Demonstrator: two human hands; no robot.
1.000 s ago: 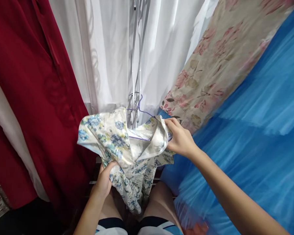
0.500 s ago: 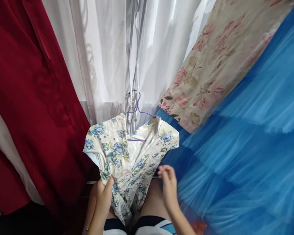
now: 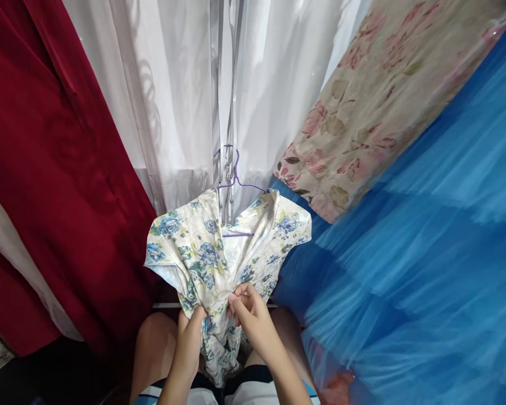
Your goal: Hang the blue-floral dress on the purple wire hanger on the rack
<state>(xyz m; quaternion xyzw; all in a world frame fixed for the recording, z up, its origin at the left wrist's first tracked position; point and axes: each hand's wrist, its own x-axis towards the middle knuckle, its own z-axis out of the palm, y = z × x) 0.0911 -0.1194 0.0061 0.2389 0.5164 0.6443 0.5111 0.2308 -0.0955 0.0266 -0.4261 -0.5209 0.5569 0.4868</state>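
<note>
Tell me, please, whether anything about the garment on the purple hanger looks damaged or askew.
Nothing stands out: the blue-flowered garment sits on the purple hanger, a shoulder on each side, and merely bunches where the left hand pinches it.

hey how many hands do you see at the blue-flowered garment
2. The left hand pinches the blue-flowered garment at its side; the right hand is at its front, near the middle, with some fingers hidden. No other hand shows.

left hand (image 3: 189,333) in a thumb-up grip, right hand (image 3: 253,314) (curled inward, slightly higher) near it
</note>
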